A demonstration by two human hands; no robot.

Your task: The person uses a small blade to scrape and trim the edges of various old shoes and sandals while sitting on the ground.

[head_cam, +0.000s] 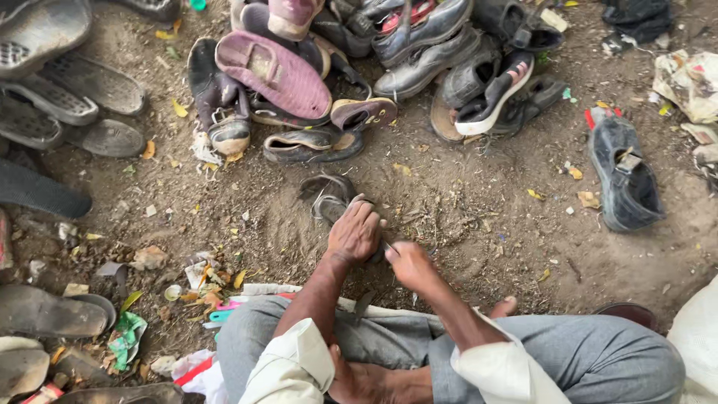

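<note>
Left hand [354,233] presses worn dark sandal [329,196] down mid-frame; right hand [409,263] pinches thin metal tool [390,248]; repair looks underway, unfinished.

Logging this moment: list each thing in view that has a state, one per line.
Left hand: pressed down on a dark sandal.
Right hand: closed on a thin tool.
Dark sandal: flat on the dirt, partly covered.
Pink-soled shoe: sole up on the pile.
Black buckled shoe: lying apart, upright.

Single head camera looks steeply down, close above the hands [381,251]
</note>
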